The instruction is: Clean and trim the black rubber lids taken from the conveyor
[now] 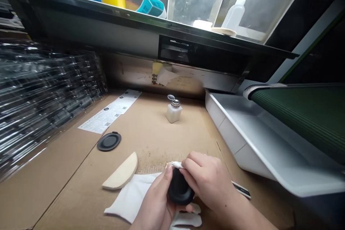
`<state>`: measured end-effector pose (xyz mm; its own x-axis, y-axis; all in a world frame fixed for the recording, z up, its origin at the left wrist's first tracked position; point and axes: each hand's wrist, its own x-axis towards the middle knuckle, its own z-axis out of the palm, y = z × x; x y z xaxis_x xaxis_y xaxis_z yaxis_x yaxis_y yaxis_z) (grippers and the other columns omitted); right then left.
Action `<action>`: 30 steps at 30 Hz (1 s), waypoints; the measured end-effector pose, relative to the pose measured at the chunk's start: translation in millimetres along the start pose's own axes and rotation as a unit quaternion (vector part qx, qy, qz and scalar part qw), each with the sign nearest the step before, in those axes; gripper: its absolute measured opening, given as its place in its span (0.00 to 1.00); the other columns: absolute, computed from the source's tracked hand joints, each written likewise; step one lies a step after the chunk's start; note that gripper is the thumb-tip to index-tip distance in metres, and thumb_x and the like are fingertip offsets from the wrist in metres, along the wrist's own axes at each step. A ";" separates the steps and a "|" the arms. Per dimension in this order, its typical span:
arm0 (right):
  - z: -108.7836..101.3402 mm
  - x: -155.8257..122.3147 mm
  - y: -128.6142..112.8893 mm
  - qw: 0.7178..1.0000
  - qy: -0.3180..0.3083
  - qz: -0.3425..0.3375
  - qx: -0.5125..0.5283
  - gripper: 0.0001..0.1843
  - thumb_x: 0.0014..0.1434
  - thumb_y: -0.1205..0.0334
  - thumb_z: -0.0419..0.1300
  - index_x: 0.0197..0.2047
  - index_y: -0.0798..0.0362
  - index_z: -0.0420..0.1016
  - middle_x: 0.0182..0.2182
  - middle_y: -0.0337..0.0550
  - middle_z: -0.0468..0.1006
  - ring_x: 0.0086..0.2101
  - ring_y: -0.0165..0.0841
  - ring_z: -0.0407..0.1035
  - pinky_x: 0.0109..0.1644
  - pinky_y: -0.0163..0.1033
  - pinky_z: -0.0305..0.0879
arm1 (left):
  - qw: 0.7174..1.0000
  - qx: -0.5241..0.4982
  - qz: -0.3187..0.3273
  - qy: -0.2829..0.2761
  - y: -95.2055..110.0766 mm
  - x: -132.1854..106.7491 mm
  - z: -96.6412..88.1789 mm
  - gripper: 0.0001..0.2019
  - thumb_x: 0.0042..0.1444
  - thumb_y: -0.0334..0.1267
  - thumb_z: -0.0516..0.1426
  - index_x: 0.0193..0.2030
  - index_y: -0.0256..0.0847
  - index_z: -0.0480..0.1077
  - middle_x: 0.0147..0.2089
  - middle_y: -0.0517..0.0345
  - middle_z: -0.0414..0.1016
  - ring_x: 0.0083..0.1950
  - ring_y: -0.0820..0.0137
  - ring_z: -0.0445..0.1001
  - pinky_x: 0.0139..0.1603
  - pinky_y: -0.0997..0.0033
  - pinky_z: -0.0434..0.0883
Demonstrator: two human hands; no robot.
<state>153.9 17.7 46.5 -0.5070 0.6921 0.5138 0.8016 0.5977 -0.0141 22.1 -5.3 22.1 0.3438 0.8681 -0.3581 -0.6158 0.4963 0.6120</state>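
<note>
1. Closest to me, the left hand (pixel 155 201) is closed around a black round part (pixel 180 188), with the fingers curled beneath it and the thumb running up its side. The part is held in the air, just above the cloth on the bench.
2. The right hand (pixel 207 181) is closed as well, its fingertips pinching a fold of white wipe (pixel 176 164) against the top edge of the black round part.
3. My handling call from here: it looks light and fairly stiff, possibly rubber, though I can't confirm weight or material. That smooth dark surface could turn slippery, so I'd take hold around the outer rim.
4. Right under the hands lies a flat white cloth (pixel 129 196), with white scraps (pixel 185 219) at its near edge. Just left of it sits a cream foam half-disc (pixel 121 171).
5. Moving out, a flat black disc (pixel 109 141) lies on the cardboard sheet (pixel 151 140), well apart from both hands.
6. Farther on stands a small white dispenser bottle (pixel 174 109), metal pump on top and its lid flipped up. Printed paper strips (pixel 110 113) lie to the left.
7. Out at the edges, I've got stacked clear plastic trays (pixel 40 93) on the left, a white tray (pixel 242 136) and green ribbed belt (pixel 296 115) on the right. Up on the far shelf stands a plastic squeeze bottle (pixel 234 14).
</note>
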 end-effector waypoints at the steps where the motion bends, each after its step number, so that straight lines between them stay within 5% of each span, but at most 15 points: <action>1: 1.8 -0.7 1.2 1.000 -0.007 -0.006 0.001 0.14 0.61 0.66 0.47 0.24 0.53 0.65 0.22 0.37 0.65 0.23 0.27 0.56 0.26 0.35 0.44 | 1.000 -0.001 -0.001 -0.002 -0.2 0.9 -0.8 0.14 0.56 0.44 0.55 0.32 0.32 0.72 0.27 0.50 0.73 0.28 0.68 0.70 0.21 0.72 0.68; 8: -11.4 -14.3 43.9 0.988 -0.038 0.048 -0.141 0.15 0.61 0.67 0.49 0.22 0.54 0.65 0.21 0.38 0.65 0.23 0.27 0.56 0.26 0.36 0.42 | 0.997 -0.047 -0.034 0.057 11.6 6.4 -9.9 0.20 0.56 0.38 0.54 0.55 0.33 0.62 0.38 0.41 0.77 0.34 0.59 0.76 0.25 0.66 0.71; 12: -20.3 -15.4 73.5 0.965 -0.022 0.073 -0.252 0.14 0.62 0.64 0.50 0.25 0.54 0.67 0.22 0.39 0.66 0.25 0.28 0.56 0.27 0.37 0.42 | 0.996 -0.045 -0.056 0.050 16.1 6.5 -10.6 0.22 0.57 0.36 0.52 0.58 0.32 0.59 0.42 0.38 0.76 0.38 0.58 0.76 0.29 0.63 0.72; 18: 13.0 -29.4 97.6 0.960 -0.090 0.107 -0.242 0.10 0.59 0.72 0.51 0.30 0.54 0.70 0.25 0.42 0.70 0.28 0.32 0.60 0.29 0.37 0.48 | 0.993 -0.069 -0.066 0.065 18.3 3.3 -9.1 0.21 0.58 0.35 0.49 0.59 0.34 0.57 0.49 0.35 0.74 0.46 0.54 0.75 0.36 0.59 0.73; 23: 16.4 -49.1 83.8 0.979 -0.054 0.113 -0.164 0.11 0.61 0.68 0.51 0.46 0.55 0.69 0.40 0.47 0.73 0.40 0.35 0.65 0.42 0.38 0.61 | 0.989 -0.129 -0.064 0.040 14.7 3.3 -14.7 0.14 0.59 0.38 0.48 0.46 0.35 0.69 0.48 0.39 0.75 0.51 0.53 0.71 0.46 0.55 0.70; 26: 9.0 -58.0 61.7 0.990 -0.031 0.126 -0.048 0.12 0.61 0.71 0.49 0.43 0.53 0.72 0.40 0.46 0.74 0.40 0.34 0.67 0.45 0.38 0.63 | 0.984 -0.167 -0.061 0.019 11.2 5.5 -18.9 0.14 0.60 0.40 0.48 0.38 0.37 0.73 0.47 0.41 0.76 0.55 0.53 0.68 0.51 0.53 0.67; 30: 7.4 -65.5 47.3 0.968 -0.117 0.222 0.002 0.10 0.59 0.70 0.54 0.38 0.52 0.75 0.38 0.43 0.75 0.38 0.34 0.69 0.43 0.39 0.67 | 0.980 -0.182 -0.074 0.024 8.6 8.1 -22.1 0.15 0.59 0.40 0.49 0.43 0.38 0.74 0.47 0.42 0.76 0.57 0.55 0.67 0.55 0.52 0.64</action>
<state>222.6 3.6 5.9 -0.1702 0.9534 0.2489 0.9561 0.2209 -0.1923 3.9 5.8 8.9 0.4197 0.7813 -0.4620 -0.7774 0.5721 0.2613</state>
